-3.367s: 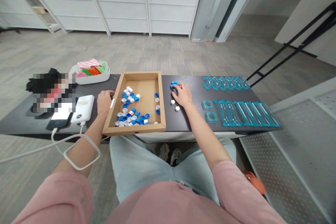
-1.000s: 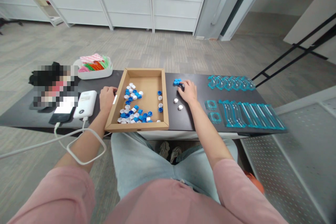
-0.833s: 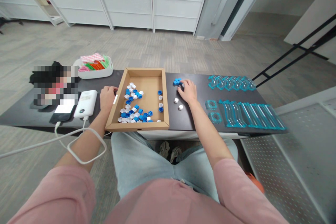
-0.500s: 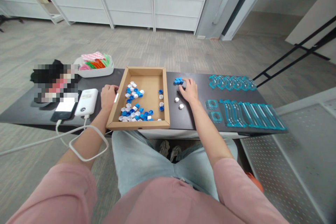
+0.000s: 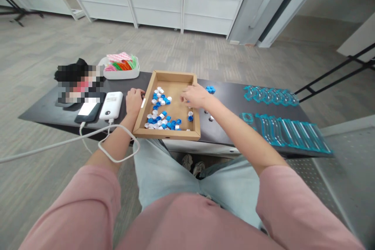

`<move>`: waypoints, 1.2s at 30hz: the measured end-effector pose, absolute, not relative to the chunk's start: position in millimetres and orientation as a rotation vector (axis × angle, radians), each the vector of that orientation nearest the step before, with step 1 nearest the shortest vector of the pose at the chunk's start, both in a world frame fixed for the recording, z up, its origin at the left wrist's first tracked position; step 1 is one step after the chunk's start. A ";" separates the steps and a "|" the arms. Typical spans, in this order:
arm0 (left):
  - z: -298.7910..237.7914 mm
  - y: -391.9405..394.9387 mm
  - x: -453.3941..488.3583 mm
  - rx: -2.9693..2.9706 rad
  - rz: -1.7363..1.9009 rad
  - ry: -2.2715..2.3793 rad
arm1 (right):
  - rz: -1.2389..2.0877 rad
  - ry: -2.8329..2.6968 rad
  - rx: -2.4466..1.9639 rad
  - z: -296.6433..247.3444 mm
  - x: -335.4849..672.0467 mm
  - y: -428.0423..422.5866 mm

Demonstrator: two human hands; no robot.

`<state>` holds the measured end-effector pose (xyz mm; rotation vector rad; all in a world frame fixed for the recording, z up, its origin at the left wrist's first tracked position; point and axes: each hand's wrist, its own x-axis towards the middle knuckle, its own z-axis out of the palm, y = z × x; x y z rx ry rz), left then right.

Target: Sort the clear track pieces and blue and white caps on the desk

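My left hand (image 5: 134,101) is by the outer left wall of a shallow cardboard box (image 5: 194,134), its fingers curled; what they hold, if anything, is hidden. Over the box's right side hangs my right hand (image 5: 193,96), fingers bent down into it, the tips hard to make out. Blue and white hexagonal pieces (image 5: 161,120) lie in a heap at the near left of the box, with a smaller group (image 5: 159,97) behind. A few more sit along the right wall, partly covered by my right hand. On the table right of the box is a blue hexagonal cluster (image 5: 210,89); white pieces (image 5: 211,118) lie nearer, partly hidden by my forearm.
Teal clear plastic parts (image 5: 271,95) stand in rows on the right of the table, with long ones (image 5: 293,133) in front. Left are a white power bank (image 5: 111,105), a phone (image 5: 90,109), a looped cable (image 5: 117,160) and a white basket (image 5: 121,74) of colourful items.
My right hand has moved left from the blue cluster to over the box's right side. My left hand stays by the left wall. The whole view has shifted.
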<state>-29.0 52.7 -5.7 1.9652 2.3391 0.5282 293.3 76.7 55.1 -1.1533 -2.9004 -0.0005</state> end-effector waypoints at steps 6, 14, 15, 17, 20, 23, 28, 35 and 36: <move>-7.1 53.2 -28.5 1.976 0.531 2.333 | -0.121 -3.120 -1.418 29.2 260.9 107.3; -10.4 56.0 -30.7 1.987 0.528 2.306 | 0.417 -2.703 -1.206 66.8 323.9 86.1; -10.9 56.3 -30.8 1.989 0.531 2.305 | 0.464 -2.576 -1.192 71.7 342.2 80.0; -11.7 56.8 -31.0 1.989 0.540 2.301 | 0.503 -2.321 -1.218 72.5 379.3 65.0; -12.0 57.4 -31.7 1.983 0.547 2.288 | 0.593 -1.952 -1.335 50.2 422.8 38.4; -10.9 57.2 -32.1 1.978 0.535 2.281 | 0.649 -1.723 -1.433 15.2 442.3 14.7; -5.5 53.8 -30.4 1.970 0.490 2.302 | 0.699 -1.723 -1.509 -18.4 443.7 -8.2; 3.2 49.9 -29.0 1.951 0.446 2.261 | 0.674 -1.815 -1.539 -22.7 443.1 -33.2; 3.3 50.1 -29.1 1.951 0.442 2.261 | 0.674 -1.863 -1.512 -23.2 442.5 -36.1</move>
